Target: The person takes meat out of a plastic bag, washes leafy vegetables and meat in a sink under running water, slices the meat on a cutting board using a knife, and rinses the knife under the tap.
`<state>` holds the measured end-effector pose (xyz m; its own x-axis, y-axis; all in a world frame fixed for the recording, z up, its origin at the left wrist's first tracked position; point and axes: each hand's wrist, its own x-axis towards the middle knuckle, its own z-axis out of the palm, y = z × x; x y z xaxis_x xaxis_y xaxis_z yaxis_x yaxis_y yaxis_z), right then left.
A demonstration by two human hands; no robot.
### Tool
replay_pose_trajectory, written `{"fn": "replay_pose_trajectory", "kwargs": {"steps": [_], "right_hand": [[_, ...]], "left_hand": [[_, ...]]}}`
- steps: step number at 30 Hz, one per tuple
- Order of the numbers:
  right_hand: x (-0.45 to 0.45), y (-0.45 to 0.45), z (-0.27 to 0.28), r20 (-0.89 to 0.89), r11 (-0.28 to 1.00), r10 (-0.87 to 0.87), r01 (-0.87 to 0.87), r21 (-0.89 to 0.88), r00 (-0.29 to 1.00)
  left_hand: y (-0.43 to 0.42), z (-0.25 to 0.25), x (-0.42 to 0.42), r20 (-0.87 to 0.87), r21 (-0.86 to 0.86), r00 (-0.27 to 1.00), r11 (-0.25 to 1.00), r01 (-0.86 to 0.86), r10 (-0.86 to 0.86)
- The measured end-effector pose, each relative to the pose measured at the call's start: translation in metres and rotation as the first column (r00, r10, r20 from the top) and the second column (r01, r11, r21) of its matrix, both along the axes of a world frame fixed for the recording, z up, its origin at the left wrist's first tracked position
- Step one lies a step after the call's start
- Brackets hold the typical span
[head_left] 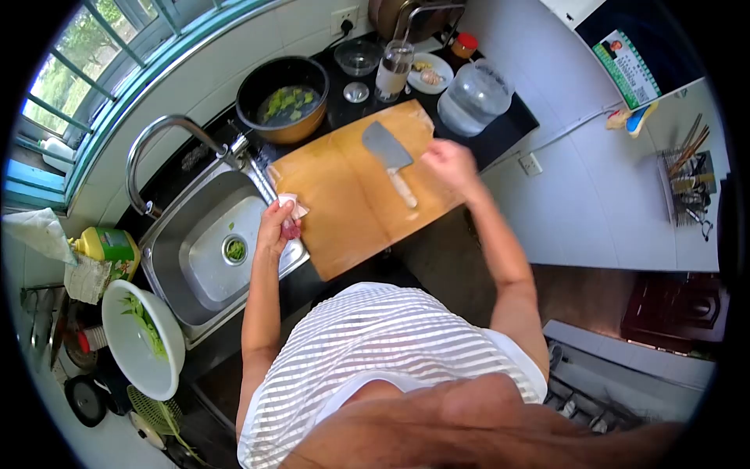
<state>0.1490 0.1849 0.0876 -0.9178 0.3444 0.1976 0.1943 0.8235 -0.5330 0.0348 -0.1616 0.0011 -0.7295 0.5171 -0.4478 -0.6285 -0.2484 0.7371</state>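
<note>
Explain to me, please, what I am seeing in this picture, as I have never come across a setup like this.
Gladly. There is no machine here: a person works with two bare hands, and one camera worn on the head looks forward and down, so their own striped top shows too. On the counter lies a wooden cutting board, with a cleaver on it. The left hand, between the sink and the board, grips something pale and reddish, perhaps raw meat. The right hand is blurred near the board's right edge, so I cannot tell whether it holds anything. Behind the board stands a pot with leaves in liquid.
</note>
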Motion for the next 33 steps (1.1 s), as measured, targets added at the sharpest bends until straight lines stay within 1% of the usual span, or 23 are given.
{"fn": "replay_pose_trajectory", "kwargs": {"steps": [1,2,3,4,5,6,8,9,11,12,13,15,16,18,19,20,21,23,24,26,27,29,33], "right_hand": [[0.005,0.016,0.058,-0.087,0.986,-0.075,0.061,-0.155,0.993],[0.011,0.043,0.104,-0.317,0.984,-0.088,0.033,-0.175,0.944],[0.021,0.066,0.158,-0.394,0.983,-0.157,0.181,0.026,0.906],[0.023,0.083,0.219,-0.676,0.993,0.0,0.082,0.088,0.736],[0.026,0.099,0.28,-0.845,0.973,0.185,0.031,0.231,0.502],[0.031,0.139,0.335,-0.801,0.878,0.171,0.28,0.389,0.574],[-0.003,0.121,0.386,-0.71,0.605,0.529,0.381,0.699,0.464],[-0.02,0.112,0.412,-0.621,0.429,0.67,0.472,0.771,0.406],[-0.042,0.118,0.418,-0.592,0.422,0.347,0.442,0.791,0.727],[-0.054,0.121,0.419,-0.526,0.423,0.155,0.425,0.8,0.836],[-0.056,0.145,0.419,-0.39,0.301,0.321,0.297,0.906,0.863],[-0.058,0.191,0.418,-0.028,-0.033,0.57,0.057,0.998,0.821],[-0.054,0.234,0.41,-0.049,0.104,0.408,0.007,0.995,0.912],[-0.054,0.297,0.36,-0.128,0.473,0.053,0.088,0.877,0.99],[-0.048,0.285,0.324,-0.11,0.563,0.046,0.066,0.824,0.993],[-0.031,0.227,0.285,-0.077,0.567,0.023,0.05,0.822,0.997],[-0.021,0.201,0.24,-0.075,0.668,0.193,-0.075,0.741,0.978],[-0.008,0.157,0.138,0.09,0.873,0.341,-0.351,0.339,0.936],[-0.005,0.122,0.095,0.19,0.939,0.344,-0.34,-0.052,0.919],[-0.002,0.072,0.004,0.28,0.877,0.479,-0.441,-0.191,0.832],[-0.003,0.048,-0.03,0.32,0.86,0.497,-0.408,-0.308,0.807],[-0.006,0.012,-0.082,0.221,0.88,0.475,-0.468,-0.086,0.852],[-0.019,-0.012,-0.094,0.362,0.917,0.39,-0.391,-0.073,0.847]], "left_hand": [[0.016,0.003,0.0,-0.009,0.01,1.0,1.0,-0.008,0.008],[0.03,0.005,0.001,-0.011,0.025,1.0,0.999,-0.023,0.024],[0.043,0.006,0.002,-0.01,0.034,0.999,0.999,-0.039,0.039],[0.055,0.006,0.002,-0.008,0.054,0.999,0.998,-0.04,0.04],[0.063,0.003,0.003,-0.005,0.052,0.999,0.997,-0.049,0.05],[0.071,-0.003,0.003,-0.006,0.058,0.998,0.997,-0.057,0.057],[0.087,-0.008,0.004,-0.003,0.073,0.996,0.993,-0.094,0.094],[0.092,-0.01,0.007,0.003,0.06,0.991,0.989,-0.133,0.133],[0.104,-0.013,0.016,0.019,0.045,0.981,0.98,-0.192,0.191],[0.109,-0.013,0.019,0.034,0.057,0.976,0.974,-0.218,0.217],[0.112,-0.014,0.022,0.049,0.067,0.967,0.966,-0.251,0.248],[0.113,-0.018,0.027,0.063,0.058,0.961,0.96,-0.273,0.27],[0.111,-0.021,0.029,0.068,0.058,0.964,0.963,-0.262,0.258],[0.109,-0.028,0.03,0.084,0.071,0.957,0.956,-0.284,0.278],[0.107,-0.03,0.031,0.081,0.102,0.967,0.963,-0.249,0.242],[0.106,-0.029,0.032,0.088,0.083,0.956,0.954,-0.287,0.28],[0.108,-0.026,0.033,0.101,0.063,0.958,0.959,-0.276,0.269],[0.112,-0.021,0.031,0.126,0.034,0.951,0.957,-0.287,0.281],[0.114,-0.02,0.03,0.145,0.057,0.956,0.962,-0.266,0.256],[0.117,-0.022,0.03,0.177,0.068,0.954,0.964,-0.256,0.241],[0.118,-0.025,0.027,0.153,0.079,0.964,0.97,-0.231,0.218],[0.122,-0.023,0.027,0.145,0.077,0.968,0.974,-0.215,0.203],[0.127,-0.024,0.017,0.127,0.023,0.983,0.991,-0.135,0.131]]}}
